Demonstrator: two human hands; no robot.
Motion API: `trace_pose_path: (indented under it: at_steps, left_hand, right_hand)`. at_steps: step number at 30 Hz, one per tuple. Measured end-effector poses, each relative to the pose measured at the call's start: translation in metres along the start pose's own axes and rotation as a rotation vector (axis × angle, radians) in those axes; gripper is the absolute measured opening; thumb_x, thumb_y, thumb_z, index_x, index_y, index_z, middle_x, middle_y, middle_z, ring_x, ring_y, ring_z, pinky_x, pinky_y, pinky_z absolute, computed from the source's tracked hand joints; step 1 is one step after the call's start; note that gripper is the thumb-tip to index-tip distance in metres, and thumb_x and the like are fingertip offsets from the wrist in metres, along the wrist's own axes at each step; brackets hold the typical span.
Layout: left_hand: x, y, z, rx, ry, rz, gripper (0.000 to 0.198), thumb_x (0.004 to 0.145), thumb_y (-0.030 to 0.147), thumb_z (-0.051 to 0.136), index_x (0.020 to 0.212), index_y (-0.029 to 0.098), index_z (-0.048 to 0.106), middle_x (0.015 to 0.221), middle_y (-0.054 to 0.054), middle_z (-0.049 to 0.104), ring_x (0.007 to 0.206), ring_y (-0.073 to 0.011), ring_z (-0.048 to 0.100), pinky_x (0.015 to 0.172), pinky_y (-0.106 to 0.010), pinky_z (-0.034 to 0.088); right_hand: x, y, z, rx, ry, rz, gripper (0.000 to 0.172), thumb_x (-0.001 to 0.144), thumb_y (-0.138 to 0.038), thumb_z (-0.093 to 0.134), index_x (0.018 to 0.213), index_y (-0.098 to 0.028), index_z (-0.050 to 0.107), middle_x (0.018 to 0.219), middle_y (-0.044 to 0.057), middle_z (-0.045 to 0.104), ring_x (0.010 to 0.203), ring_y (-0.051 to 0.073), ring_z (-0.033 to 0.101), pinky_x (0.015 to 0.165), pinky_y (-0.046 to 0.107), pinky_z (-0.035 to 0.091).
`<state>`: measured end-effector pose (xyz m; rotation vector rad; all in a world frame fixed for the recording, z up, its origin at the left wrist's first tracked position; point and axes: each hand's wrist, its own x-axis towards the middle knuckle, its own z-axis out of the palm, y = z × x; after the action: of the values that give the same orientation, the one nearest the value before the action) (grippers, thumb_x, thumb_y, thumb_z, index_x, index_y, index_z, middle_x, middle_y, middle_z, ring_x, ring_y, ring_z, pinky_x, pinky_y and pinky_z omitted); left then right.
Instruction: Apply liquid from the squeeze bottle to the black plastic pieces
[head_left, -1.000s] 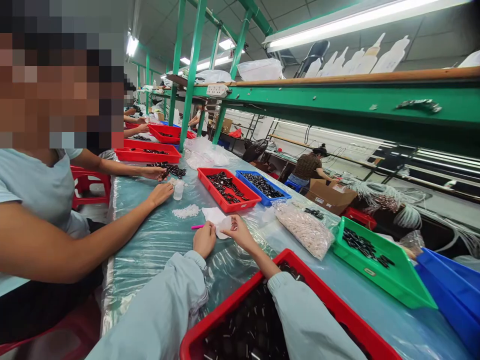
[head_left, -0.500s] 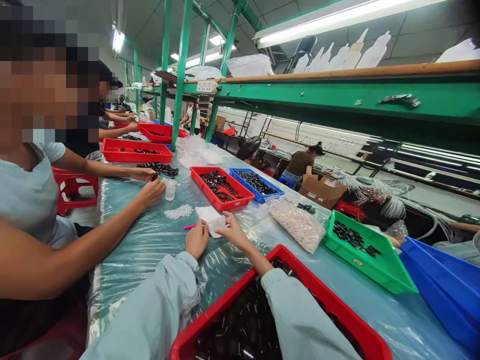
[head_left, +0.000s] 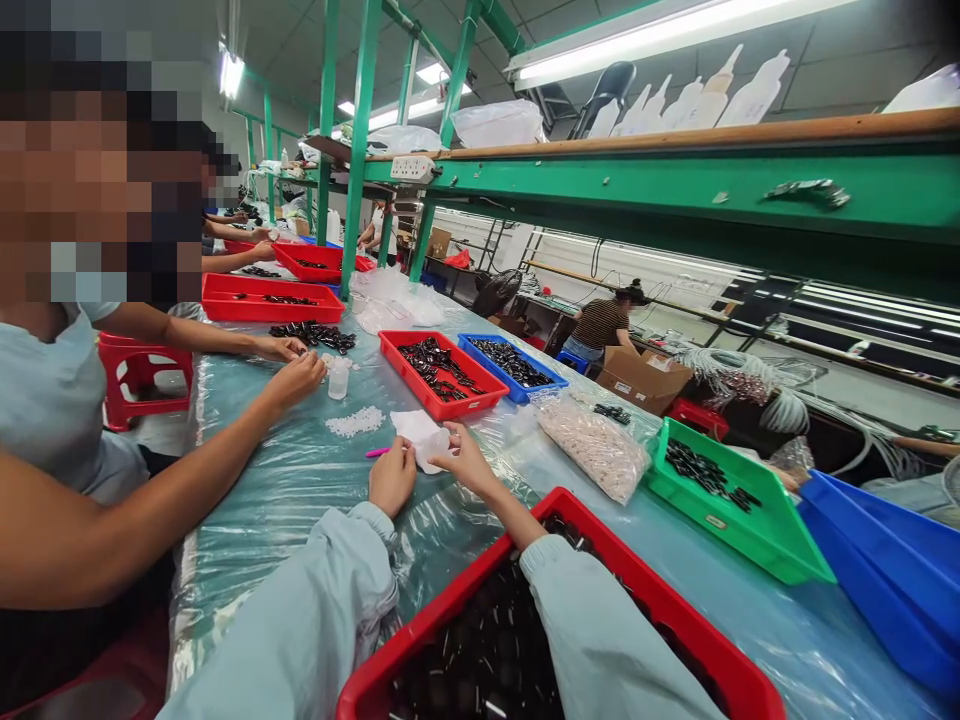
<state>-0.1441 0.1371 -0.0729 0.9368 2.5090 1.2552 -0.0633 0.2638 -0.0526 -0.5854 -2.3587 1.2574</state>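
Note:
My left hand is closed with thumb and fingertips pinched together at the near edge of a white sheet, paper or cloth. What lies in that pinch is too small to make out. Just to its right, the thumb and fingers of my right hand curl round a small translucent white container, partly hidden by the fingers. A pink pen-like stick pokes out left of my left hand. Under my right forearm stands a large red tray heaped with small shiny black parts.
Left, a co-worker's hands work near a small bottle and white bits. Ahead are a red tray and a blue tray; right, a filled bag and a green tray. A green shelf overhangs.
My hands keep nearly the same place and grip. The view has shifted slightly, and the co-worker at left has moved a little.

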Motion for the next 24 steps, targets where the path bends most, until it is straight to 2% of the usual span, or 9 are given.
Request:
trace_pose_path:
  at_steps: [6,10,14,19,24]
  left_hand:
    - [0.000,0.001,-0.002,-0.026,-0.004,-0.001,0.025,0.095,0.032,0.049,0.108,0.012,0.058,0.091,-0.004,0.064,0.080,-0.0156,0.063,0.078,-0.036,0.053]
    - [0.000,0.002,-0.003,-0.023,-0.006,-0.006,0.025,0.095,0.032,0.049,0.107,0.012,0.058,0.092,-0.005,0.064,0.081,-0.0158,0.064,0.078,-0.037,0.053]
    - [0.000,0.002,-0.002,-0.024,-0.008,-0.016,0.026,0.095,0.032,0.049,0.109,0.012,0.058,0.092,-0.005,0.064,0.082,-0.0160,0.064,0.079,-0.037,0.053]
    - [0.000,0.001,-0.002,-0.032,-0.011,-0.019,0.025,0.095,0.032,0.049,0.108,0.012,0.058,0.092,-0.005,0.064,0.082,-0.0162,0.063,0.080,-0.038,0.053]
    - [-0.001,0.004,0.000,-0.038,-0.016,-0.017,0.025,0.095,0.031,0.049,0.108,0.012,0.058,0.090,-0.004,0.064,0.081,-0.0159,0.063,0.079,-0.037,0.053]
  right_hand:
    - [0.000,0.001,-0.002,0.168,-0.116,0.049,0.033,0.094,-0.029,0.060,0.122,-0.013,0.053,0.108,0.008,0.061,0.099,0.022,0.061,0.092,0.046,0.046]
    - [0.001,0.005,-0.009,0.275,-0.135,0.073,0.036,0.092,-0.025,0.063,0.124,-0.013,0.053,0.114,0.009,0.059,0.106,0.024,0.058,0.098,0.049,0.041]
    - [-0.004,0.007,-0.035,0.386,-0.115,0.075,0.038,0.088,-0.016,0.066,0.123,-0.014,0.054,0.127,0.010,0.053,0.120,0.027,0.049,0.102,0.052,0.036]
    - [-0.018,-0.008,-0.075,0.503,-0.143,0.025,0.038,0.085,-0.015,0.067,0.121,-0.014,0.056,0.123,0.010,0.058,0.116,0.025,0.053,0.106,0.051,0.032]
    - [-0.031,-0.028,-0.091,0.541,-0.202,-0.006,0.047,0.079,-0.021,0.073,0.123,-0.014,0.055,0.128,0.011,0.056,0.119,0.027,0.051,0.107,0.051,0.030]
